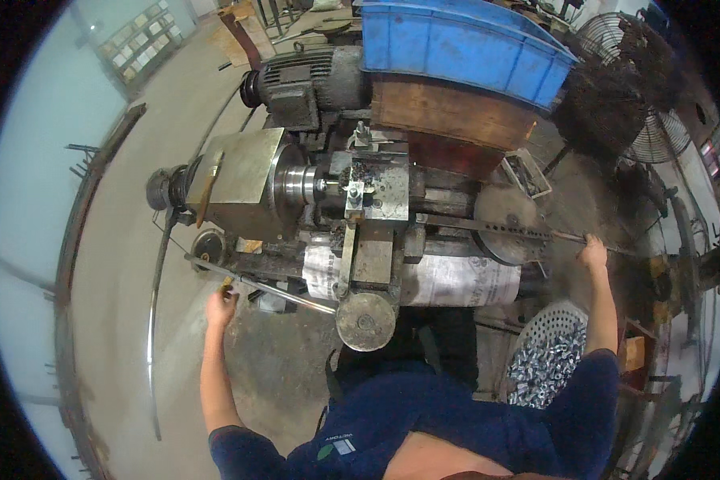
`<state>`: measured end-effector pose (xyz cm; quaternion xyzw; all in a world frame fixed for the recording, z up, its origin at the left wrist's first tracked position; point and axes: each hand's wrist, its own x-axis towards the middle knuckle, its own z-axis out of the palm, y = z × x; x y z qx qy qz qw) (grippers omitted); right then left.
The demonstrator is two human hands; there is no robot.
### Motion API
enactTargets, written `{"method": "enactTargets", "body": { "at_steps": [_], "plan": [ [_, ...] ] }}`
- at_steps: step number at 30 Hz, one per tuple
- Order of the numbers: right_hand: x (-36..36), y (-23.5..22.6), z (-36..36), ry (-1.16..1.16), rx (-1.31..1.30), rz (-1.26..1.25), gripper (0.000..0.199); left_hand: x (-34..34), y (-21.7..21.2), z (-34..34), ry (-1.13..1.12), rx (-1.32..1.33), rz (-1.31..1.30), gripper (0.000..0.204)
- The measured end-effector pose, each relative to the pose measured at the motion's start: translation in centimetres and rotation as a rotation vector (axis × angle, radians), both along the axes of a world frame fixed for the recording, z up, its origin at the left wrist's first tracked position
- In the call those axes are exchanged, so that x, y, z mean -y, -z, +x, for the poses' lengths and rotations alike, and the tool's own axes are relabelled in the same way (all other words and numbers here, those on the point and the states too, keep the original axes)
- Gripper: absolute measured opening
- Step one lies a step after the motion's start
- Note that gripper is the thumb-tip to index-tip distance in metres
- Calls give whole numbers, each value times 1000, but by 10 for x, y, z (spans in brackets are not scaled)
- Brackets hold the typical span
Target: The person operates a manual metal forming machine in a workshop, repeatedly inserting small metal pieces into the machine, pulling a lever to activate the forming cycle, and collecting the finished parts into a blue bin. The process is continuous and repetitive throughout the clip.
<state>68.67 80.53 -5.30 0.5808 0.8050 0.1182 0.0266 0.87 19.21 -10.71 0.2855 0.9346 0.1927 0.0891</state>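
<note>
In front of me stands a small metal lathe with a boxy headstock (240,180), a round spindle chuck (296,184) and a tool post (355,196). My left hand (222,306) is closed around a small yellowish piece (227,282), whose kind I cannot make out. Just beyond those fingers runs a shiny long rod (284,294), ending near a round metal disc (366,322). Out to the right, my right hand (593,254) grips the end of a lever bar (566,237), which reaches back toward the carriage. A brush (210,188) lies on the headstock.
A perforated white basket (574,308) of small metal parts (546,364) sits at lower right. Behind the lathe are an electric motor (316,80), a blue crate (456,48) on a wooden box (448,116), and a large fan (600,104). Printed sacking (460,280) covers the near bed.
</note>
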Motion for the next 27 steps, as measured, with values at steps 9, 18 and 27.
{"method": "enactTargets", "body": {
  "at_steps": [9,18,27],
  "plan": [
    [88,19,11,112,-126,87,28,-54,-56,17,-487,496,691,41],
    [240,8,-20,353,-335,-56,33,-64,-23,9,-457,512,866,28],
    [261,12,-31,375,-344,-69,36,-70,-34,12,-505,558,765,34]
  ]
}}
